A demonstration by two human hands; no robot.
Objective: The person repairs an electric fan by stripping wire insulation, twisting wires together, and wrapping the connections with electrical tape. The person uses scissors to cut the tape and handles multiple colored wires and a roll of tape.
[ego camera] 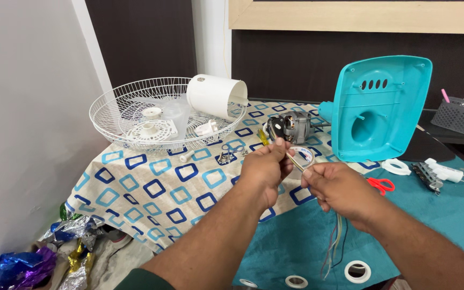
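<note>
My left hand (264, 171) and my right hand (338, 189) are raised together over the table, both pinching a thin bundle of coloured wires (335, 246). The loose ends hang down below my right hand. The wires run up between my fingertips toward a grey fan motor (291, 126) lying on the patterned cloth (151, 188). A roll of white tape (304, 156) sits just behind my fingers. Whether the tape touches my hands I cannot tell.
A white wire fan guard (135, 115) holds a white cylinder cover (216, 96) and small plastic parts. A turquoise fan housing (382, 107) stands at right. Red scissors (381, 185), a white ring, a switch block (428, 177), tape rolls (357, 271), a grey basket (462, 115) and foil scraps (38, 258) lie around.
</note>
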